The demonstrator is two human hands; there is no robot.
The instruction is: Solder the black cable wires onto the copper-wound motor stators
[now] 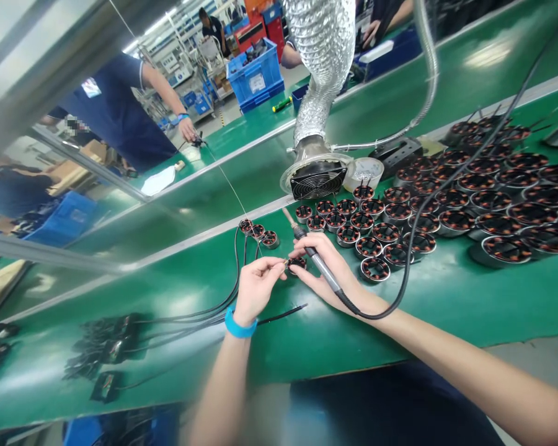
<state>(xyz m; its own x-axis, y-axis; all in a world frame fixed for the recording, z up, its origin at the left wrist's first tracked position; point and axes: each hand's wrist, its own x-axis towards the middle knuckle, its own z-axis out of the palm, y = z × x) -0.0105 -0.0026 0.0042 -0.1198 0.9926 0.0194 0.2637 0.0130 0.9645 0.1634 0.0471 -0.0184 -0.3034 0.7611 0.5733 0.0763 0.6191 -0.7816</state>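
Stator (298,266) lay between both hands: the left hand (255,288) pressed its fingers together at the rim, any piece pinched too small to identify; the right hand (340,265) gripped a soldering iron (323,269).

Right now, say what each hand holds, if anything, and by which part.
Right hand: grey and black soldering iron, by its handle. Left hand: pinching at the edge of a small, dark, round part; exactly what, I cannot tell.

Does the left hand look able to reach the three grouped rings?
Probably yes: the rings lie near the left hand, with only thin wire and cables between, though it works at another ring.
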